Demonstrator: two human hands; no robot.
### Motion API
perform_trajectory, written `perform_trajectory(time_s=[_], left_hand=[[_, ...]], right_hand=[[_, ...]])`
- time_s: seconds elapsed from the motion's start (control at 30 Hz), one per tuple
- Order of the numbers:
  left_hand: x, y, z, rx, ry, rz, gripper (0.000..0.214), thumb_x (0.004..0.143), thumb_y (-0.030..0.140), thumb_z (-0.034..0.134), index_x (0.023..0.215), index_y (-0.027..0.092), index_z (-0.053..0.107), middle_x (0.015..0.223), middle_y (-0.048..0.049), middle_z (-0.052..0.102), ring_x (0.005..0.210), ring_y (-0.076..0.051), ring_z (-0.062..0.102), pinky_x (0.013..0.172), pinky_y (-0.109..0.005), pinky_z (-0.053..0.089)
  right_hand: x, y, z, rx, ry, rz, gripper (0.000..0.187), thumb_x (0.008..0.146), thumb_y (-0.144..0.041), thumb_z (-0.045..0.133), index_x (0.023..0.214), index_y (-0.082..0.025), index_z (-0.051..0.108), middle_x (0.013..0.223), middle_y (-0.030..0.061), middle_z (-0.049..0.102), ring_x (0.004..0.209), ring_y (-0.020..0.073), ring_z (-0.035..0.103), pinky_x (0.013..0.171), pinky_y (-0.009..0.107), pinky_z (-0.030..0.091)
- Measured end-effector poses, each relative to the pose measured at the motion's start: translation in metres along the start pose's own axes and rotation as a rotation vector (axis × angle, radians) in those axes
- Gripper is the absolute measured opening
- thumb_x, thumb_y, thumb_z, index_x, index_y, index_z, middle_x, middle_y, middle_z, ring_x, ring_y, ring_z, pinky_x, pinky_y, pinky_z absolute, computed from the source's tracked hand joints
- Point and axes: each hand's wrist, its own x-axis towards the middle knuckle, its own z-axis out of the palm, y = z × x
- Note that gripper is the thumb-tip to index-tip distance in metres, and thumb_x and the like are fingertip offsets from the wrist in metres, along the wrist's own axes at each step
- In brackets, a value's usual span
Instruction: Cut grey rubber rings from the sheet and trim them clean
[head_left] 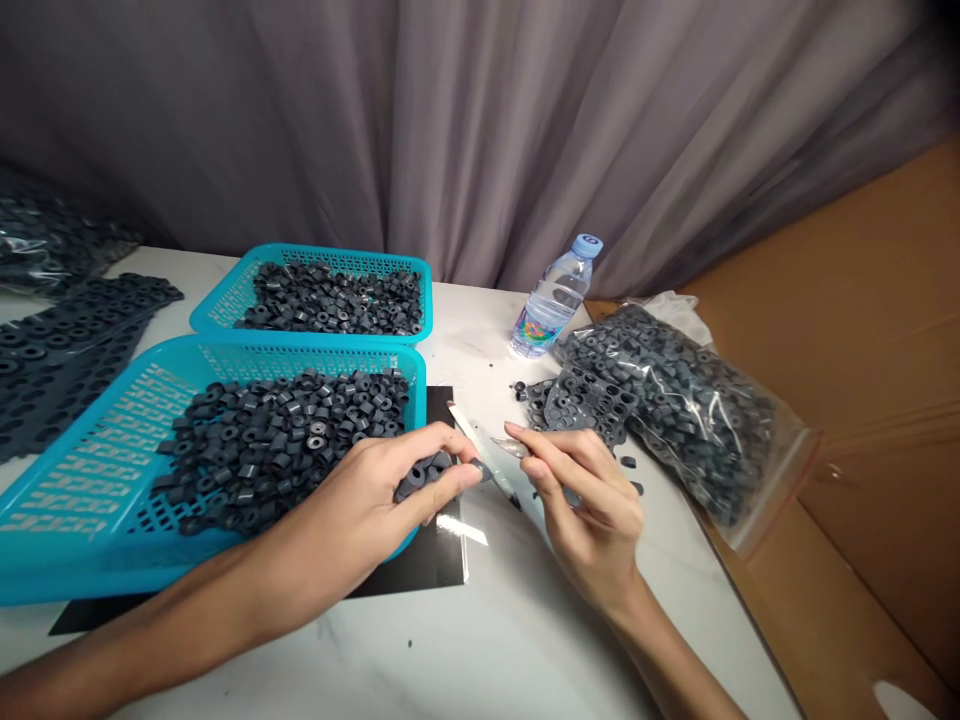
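From the head view, our left hand [367, 495] pinches a small dark part [481, 468] between thumb and forefinger, just beside the near blue basket [45, 565], which holds many grey rings [277, 425]. Our right hand [596, 495] is closed on a slim silvery tool [513, 448], near that part; we cannot tell its kind. Beyond, on the desk [480, 650], a water bottle [553, 298] stands beside a filled clear bag [682, 420].

A small, dark grey piece [483, 469] is held just below the centre of the frame — partly covered, so its full shape cannot be told. Slightly higher and to the right, a slim, shiny tool [511, 447] is held nearly level, its narrow end pointed left.
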Motion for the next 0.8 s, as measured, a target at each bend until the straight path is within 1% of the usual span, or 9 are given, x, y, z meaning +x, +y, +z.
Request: perform_trajectory(time_s=[0.1,0.17,0.3,0.37,0.43,0.5,0.6,0.7,0.8], left_hand=[[0.001,-0.008,-0.012,0.065,-0.106,0.033,0.026,0.104,0.05,0.059,0.108,0.031,0.076,0.098,0.0038,0.076,0.091,-0.018,0.068,0.082,-0.024,0.048],[0.0,-0.011,-0.028,0.12,-0.122,0.048,0.027,0.103,0.05,0.06,0.108,0.031,0.078,0.101,0.0022,0.077,0.096,-0.021,0.069,0.084,-0.025,0.048],[-0.008,-0.012,-0.074,0.22,-0.168,0.048,0.025,0.102,0.048,0.062,0.104,0.032,0.08,0.104,0.0009,0.078,0.097,-0.023,0.069,0.082,-0.025,0.048],[-0.01,-0.014,-0.096,0.274,-0.234,-0.017,0.019,0.098,0.046,0.067,0.1,0.034,0.081,0.099,0.002,0.078,0.09,-0.022,0.069,0.075,-0.024,0.046],[-0.011,-0.018,-0.11,0.328,-0.29,-0.074,0.022,0.1,0.048,0.065,0.096,0.033,0.081,0.098,0.0023,0.078,0.089,-0.021,0.069,0.073,-0.024,0.045],[-0.01,-0.023,-0.115,0.377,-0.341,-0.1,0.026,0.102,0.049,0.06,0.095,0.034,0.081,0.102,0.0029,0.078,0.097,-0.022,0.07,0.076,-0.024,0.045],[-0.007,-0.027,-0.111,0.39,-0.402,-0.099,0.023,0.101,0.046,0.062,0.098,0.033,0.081,0.106,0.0028,0.079,0.105,-0.023,0.069,0.08,-0.024,0.044],[-0.006,-0.026,-0.106,0.393,-0.399,-0.084,0.023,0.1,0.044,0.063,0.099,0.031,0.082,0.105,0.0014,0.079,0.105,-0.024,0.068,0.082,-0.026,0.043],[-0.005,-0.022,-0.11,0.363,-0.377,-0.057,0.026,0.102,0.047,0.06,0.099,0.032,0.082,0.108,0.002,0.079,0.107,-0.024,0.068,0.082,-0.025,0.043]], right_hand=[[-0.001,0.006,0.003,-0.037,-0.033,0.025,0.04,0.104,-0.012,0.064,0.141,-0.026,0.071,0.101,0.0053,0.074,0.085,0.0202,0.065,0.077,0.037,0.048],[-0.002,0.011,0.007,-0.098,-0.061,0.088,0.035,0.106,-0.018,0.062,0.14,-0.023,0.072,0.104,0.0069,0.074,0.089,0.0217,0.065,0.083,0.039,0.049],[-0.006,0.025,0.017,-0.226,-0.141,0.332,0.032,0.109,-0.036,0.058,0.128,-0.02,0.077,0.103,0.0085,0.074,0.096,0.0255,0.068,0.087,0.04,0.051],[-0.009,0.033,0.023,-0.256,-0.193,0.39,0.035,0.109,-0.04,0.056,0.125,-0.019,0.077,0.102,0.0088,0.073,0.097,0.0268,0.069,0.087,0.04,0.051],[-0.012,0.04,0.026,-0.289,-0.235,0.415,0.035,0.109,-0.042,0.054,0.125,-0.019,0.075,0.103,0.0091,0.071,0.098,0.0277,0.069,0.087,0.04,0.051],[-0.015,0.045,0.028,-0.321,-0.264,0.44,0.035,0.109,-0.04,0.051,0.129,-0.02,0.072,0.105,0.0092,0.069,0.098,0.0281,0.07,0.086,0.04,0.052],[-0.018,0.049,0.029,-0.368,-0.27,0.437,0.036,0.11,-0.04,0.048,0.133,-0.021,0.068,0.107,0.01,0.067,0.096,0.0286,0.071,0.082,0.04,0.053],[-0.018,0.049,0.029,-0.4,-0.266,0.43,0.036,0.11,-0.041,0.047,0.131,-0.021,0.068,0.106,0.0102,0.066,0.093,0.0284,0.071,0.079,0.039,0.053],[-0.017,0.045,0.031,-0.436,-0.267,0.437,0.037,0.11,-0.04,0.047,0.132,-0.021,0.069,0.107,0.0103,0.066,0.092,0.0283,0.07,0.078,0.04,0.053]])
